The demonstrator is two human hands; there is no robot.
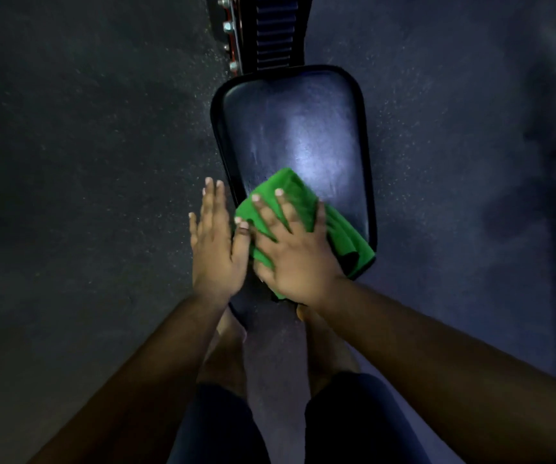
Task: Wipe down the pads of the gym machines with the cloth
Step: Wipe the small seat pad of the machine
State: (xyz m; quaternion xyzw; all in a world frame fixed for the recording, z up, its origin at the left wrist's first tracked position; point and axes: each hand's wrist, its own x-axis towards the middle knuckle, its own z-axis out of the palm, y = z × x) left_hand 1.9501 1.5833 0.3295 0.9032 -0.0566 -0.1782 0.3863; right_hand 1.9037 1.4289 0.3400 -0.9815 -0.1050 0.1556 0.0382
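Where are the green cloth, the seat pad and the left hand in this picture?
green cloth [336,226]: head view, bare fold right of the thumb.
seat pad [290,128]: head view, shiny upper surface.
left hand [214,249]: head view, back of hand.

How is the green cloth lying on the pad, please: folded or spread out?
Folded: the cloth is bunched in layers under the right hand, covering only the pad's near corner.
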